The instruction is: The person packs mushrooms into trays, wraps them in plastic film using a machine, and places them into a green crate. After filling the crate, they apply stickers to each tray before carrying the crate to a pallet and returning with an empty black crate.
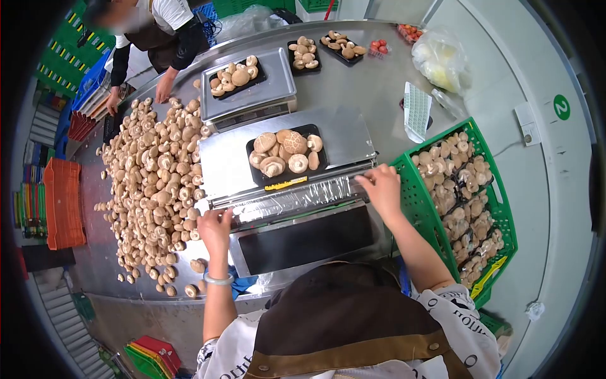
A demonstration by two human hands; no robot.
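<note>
Fingers at glossy film's ends (clear, wrinkled), domed mushrooms beyond

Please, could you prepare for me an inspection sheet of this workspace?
Surface: metal table, shiitake mushrooms heaped loose on its left.
Job's things: filled black tray on the wrapping machine; clear film in front; weighing scale behind.
Clutter: printed sheet and plastic bag at right.
Hands: left hand and right hand at opposite ends of the film; exact grip unclear.
Cables: thin cable from the wall box towards the green crate.
Surroundings: co-worker beyond the heap; orange crate at far left.
</note>
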